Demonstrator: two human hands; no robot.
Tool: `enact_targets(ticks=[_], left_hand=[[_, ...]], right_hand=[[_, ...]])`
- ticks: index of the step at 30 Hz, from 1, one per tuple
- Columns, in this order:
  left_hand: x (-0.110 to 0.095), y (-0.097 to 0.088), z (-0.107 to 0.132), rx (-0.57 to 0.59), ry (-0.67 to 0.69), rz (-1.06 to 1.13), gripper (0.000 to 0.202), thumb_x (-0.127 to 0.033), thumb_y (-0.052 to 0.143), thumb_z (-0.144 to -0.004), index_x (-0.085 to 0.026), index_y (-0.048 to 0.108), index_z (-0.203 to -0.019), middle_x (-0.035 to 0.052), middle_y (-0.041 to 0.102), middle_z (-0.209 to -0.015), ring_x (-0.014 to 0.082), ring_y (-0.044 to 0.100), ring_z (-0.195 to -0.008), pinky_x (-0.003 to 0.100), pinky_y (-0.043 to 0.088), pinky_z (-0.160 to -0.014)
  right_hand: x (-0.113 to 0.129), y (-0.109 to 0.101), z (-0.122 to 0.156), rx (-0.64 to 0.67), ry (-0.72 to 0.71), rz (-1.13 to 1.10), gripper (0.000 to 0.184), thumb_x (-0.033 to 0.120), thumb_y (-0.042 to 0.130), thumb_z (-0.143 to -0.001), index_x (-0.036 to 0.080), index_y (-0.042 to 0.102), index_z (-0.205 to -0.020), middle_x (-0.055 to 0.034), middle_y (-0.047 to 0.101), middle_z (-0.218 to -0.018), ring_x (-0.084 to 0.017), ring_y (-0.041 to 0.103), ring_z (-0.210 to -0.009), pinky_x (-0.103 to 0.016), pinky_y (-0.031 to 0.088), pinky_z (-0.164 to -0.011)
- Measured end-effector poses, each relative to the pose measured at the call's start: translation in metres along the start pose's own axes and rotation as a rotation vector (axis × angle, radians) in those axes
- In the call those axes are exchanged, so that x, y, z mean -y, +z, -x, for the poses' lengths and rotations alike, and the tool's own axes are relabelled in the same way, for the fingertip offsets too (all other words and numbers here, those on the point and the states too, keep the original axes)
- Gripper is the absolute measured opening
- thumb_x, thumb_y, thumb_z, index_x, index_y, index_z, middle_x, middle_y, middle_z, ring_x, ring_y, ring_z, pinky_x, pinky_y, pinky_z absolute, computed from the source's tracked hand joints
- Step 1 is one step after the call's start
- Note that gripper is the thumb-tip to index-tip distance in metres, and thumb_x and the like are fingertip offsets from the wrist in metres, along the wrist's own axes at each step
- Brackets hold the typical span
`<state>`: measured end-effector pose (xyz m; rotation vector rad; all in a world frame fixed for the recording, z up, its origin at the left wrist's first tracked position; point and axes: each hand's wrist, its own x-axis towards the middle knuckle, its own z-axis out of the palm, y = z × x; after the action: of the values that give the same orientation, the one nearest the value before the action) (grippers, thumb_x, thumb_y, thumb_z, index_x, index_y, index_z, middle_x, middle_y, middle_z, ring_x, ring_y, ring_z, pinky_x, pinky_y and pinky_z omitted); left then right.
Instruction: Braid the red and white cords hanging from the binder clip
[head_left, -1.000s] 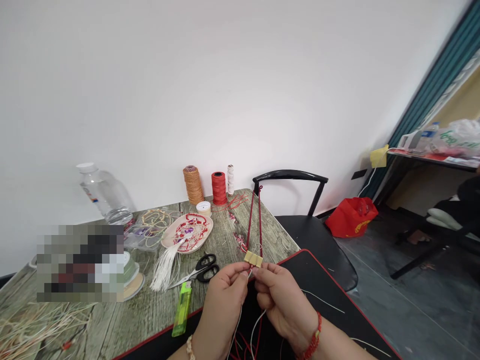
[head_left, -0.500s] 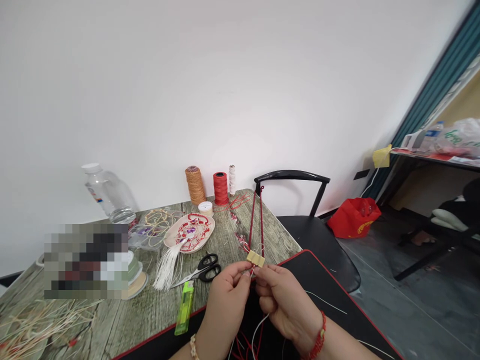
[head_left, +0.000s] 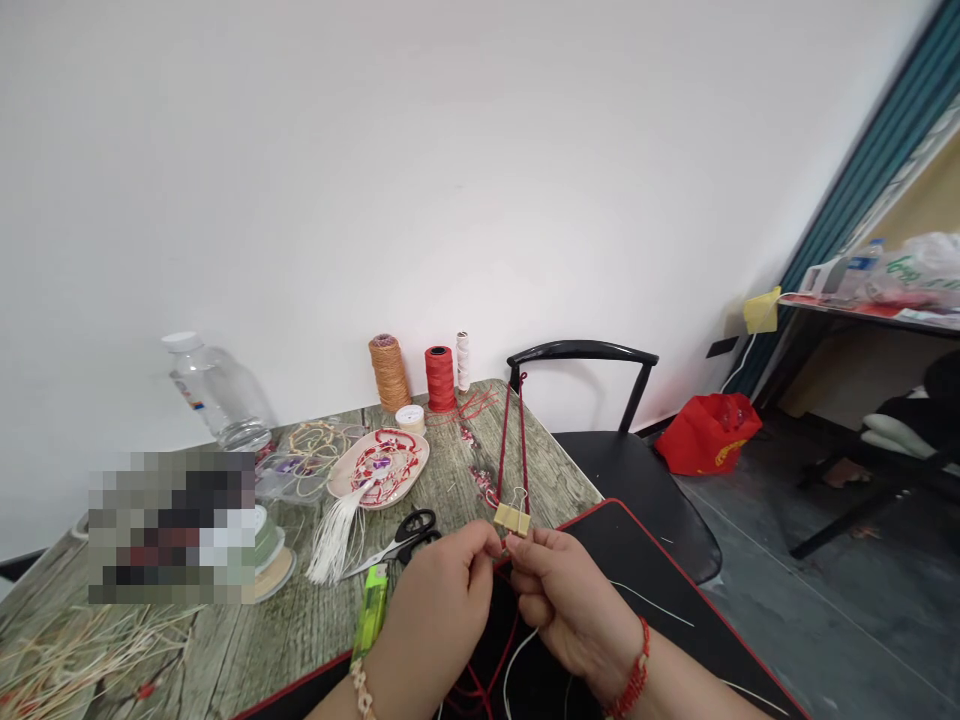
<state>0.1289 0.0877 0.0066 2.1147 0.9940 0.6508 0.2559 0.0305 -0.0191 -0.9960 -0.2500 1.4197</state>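
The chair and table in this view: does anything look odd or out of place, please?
Two dark red cords run taut from the black chair's backrest across the table to a brass binder clip between the left hand and right hand, oddly using the chair as an anchor.

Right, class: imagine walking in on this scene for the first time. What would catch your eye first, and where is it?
The left hand and right hand meet at the centre, just below a small gold binder clip. Two dark red cords rise from it towards the back of the black chair. Beyond them, a bright red spool stands at the table's far edge.
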Motion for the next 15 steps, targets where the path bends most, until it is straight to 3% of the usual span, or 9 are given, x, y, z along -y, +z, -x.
enact_targets(ticks=[7, 11, 15], left_hand=[[-0.002, -0.006, -0.004, 0.013, -0.070, -0.025, 0.014, -0.021, 0.060, -0.075, -0.025, 0.073, -0.073, 0.0003, 0.066, -0.061, 0.0175, 0.053, -0.055, 0.025, 0.025, -0.055], [0.003, -0.001, -0.006, 0.048, -0.042, -0.020, 0.014, -0.021, 0.064, -0.073, -0.027, 0.075, -0.077, -0.0024, 0.061, -0.056, 0.0160, 0.047, -0.052, 0.024, 0.025, -0.055], [0.011, 0.007, -0.012, 0.135, -0.084, 0.050, 0.016, -0.025, 0.060, -0.077, -0.023, 0.072, -0.067, -0.0029, 0.055, -0.053, 0.0157, 0.045, -0.053, 0.024, 0.026, -0.054]], right_hand=[[-0.001, -0.003, -0.002, 0.017, 0.013, -0.008, 0.034, 0.025, 0.080, -0.060, 0.016, 0.051, -0.072, 0.0119, 0.032, -0.047, -0.001, 0.018, -0.040, -0.019, 0.004, -0.040], [-0.002, -0.002, -0.002, 0.027, 0.019, 0.004, 0.030, 0.023, 0.078, -0.062, 0.015, 0.051, -0.073, 0.0102, 0.035, -0.050, -0.001, 0.019, -0.041, -0.019, 0.005, -0.040], [-0.002, 0.000, -0.001, 0.006, 0.012, 0.023, 0.027, 0.022, 0.075, -0.065, 0.016, 0.049, -0.070, 0.0105, 0.034, -0.049, -0.001, 0.018, -0.041, -0.019, 0.005, -0.039]])
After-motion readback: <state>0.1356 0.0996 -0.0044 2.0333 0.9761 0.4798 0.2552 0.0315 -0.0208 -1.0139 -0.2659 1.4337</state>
